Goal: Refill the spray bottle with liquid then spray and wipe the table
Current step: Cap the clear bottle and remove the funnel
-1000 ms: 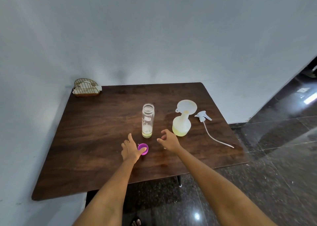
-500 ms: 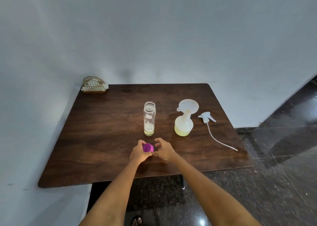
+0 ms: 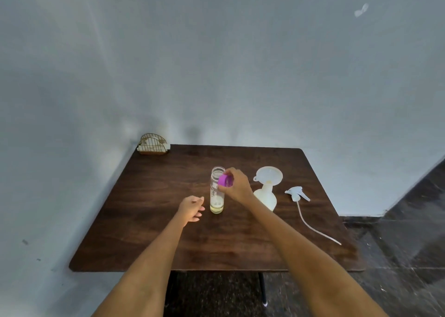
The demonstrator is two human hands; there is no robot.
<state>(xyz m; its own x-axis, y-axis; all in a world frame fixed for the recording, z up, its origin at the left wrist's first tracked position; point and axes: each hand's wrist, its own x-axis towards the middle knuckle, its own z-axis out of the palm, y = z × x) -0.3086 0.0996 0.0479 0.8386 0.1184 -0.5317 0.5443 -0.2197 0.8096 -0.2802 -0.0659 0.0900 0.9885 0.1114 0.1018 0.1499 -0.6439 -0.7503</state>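
The purple cap [image 3: 225,180], lying on the surface [image 3: 149,220] a second ago, is now being held up beside the mouth of the clear bottle [image 3: 217,191] by the right hand [image 3: 237,184], whose fingers are curled round it; the pouring is judged finished, with recapping under way. The spray bottle [image 3: 266,196] is standing upright right of it, long axis vertical, the funnel [image 3: 269,175] seated in its neck and opening upward. The spray head [image 3: 296,193] is lying detached further right, its tube trailing toward the near edge. The left hand [image 3: 191,208] is being held loosely open beside the clear bottle.
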